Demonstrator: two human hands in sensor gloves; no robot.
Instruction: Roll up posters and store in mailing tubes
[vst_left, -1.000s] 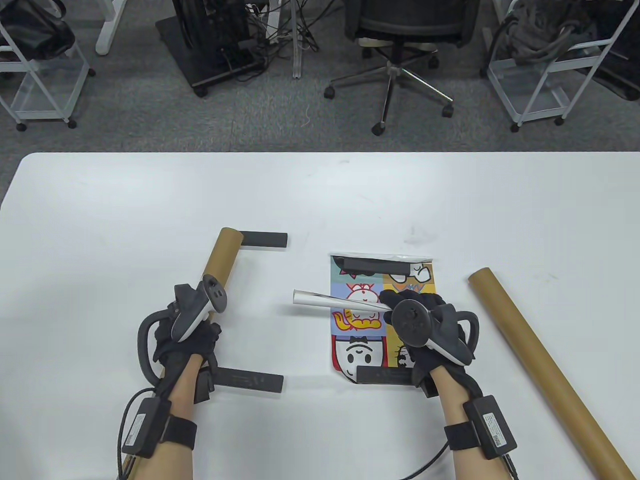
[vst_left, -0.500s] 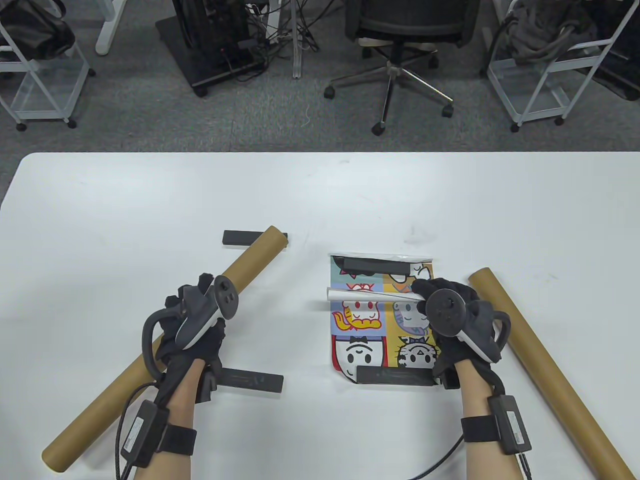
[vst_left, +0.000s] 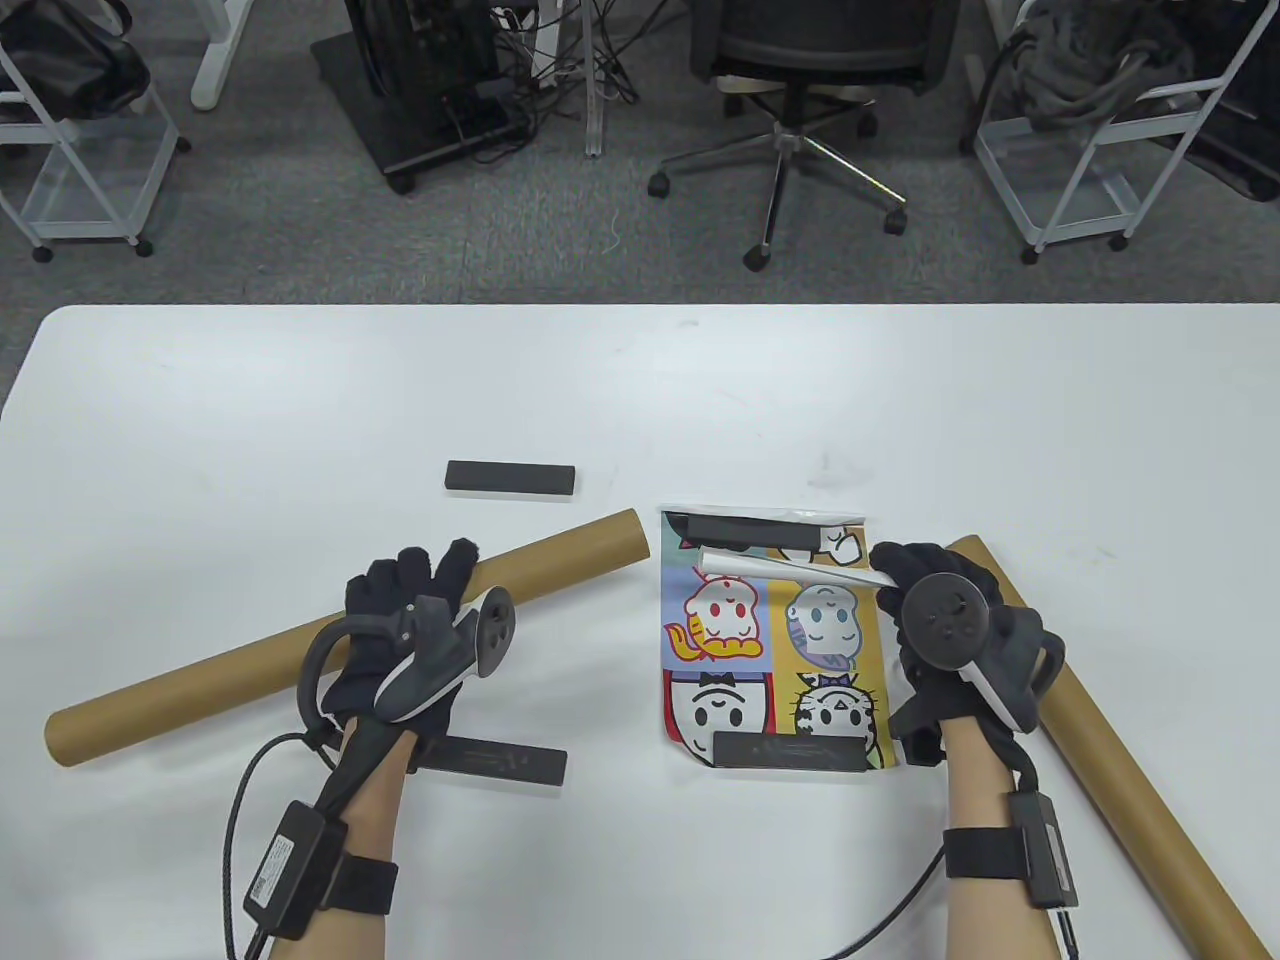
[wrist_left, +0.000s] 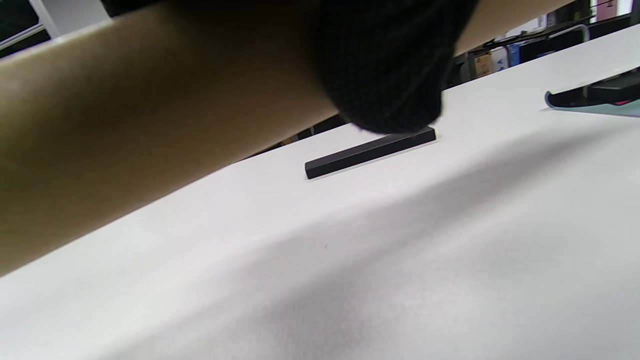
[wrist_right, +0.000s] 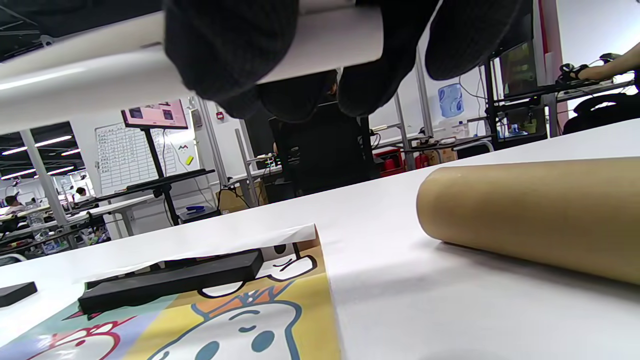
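Note:
My left hand (vst_left: 425, 590) grips a long brown mailing tube (vst_left: 560, 560) near its middle; the tube lies slanted across the table's left half, its open end toward the centre. In the left wrist view the tube (wrist_left: 125, 125) crosses the top with a gloved finger (wrist_left: 385, 75) wrapped over it. My right hand (vst_left: 905, 590) holds a thin white rolled poster (vst_left: 780, 567) above the flat cartoon poster (vst_left: 760, 640), roll pointing left. The right wrist view shows fingers (wrist_right: 230, 55) curled round the roll (wrist_right: 75, 85).
A second brown tube (vst_left: 1100, 750) lies diagonally at the right, just behind my right hand, also seen as the tube (wrist_right: 540, 215). Black weight bars (vst_left: 745, 528) (vst_left: 790, 750) pin the flat poster's ends. Two more bars (vst_left: 510, 477) (vst_left: 495, 762) lie on the left.
The left hand swung its tube clockwise until it lies nearly crosswise, uncovering the far black bar. The right hand carried the rolled poster to the right and farther away.

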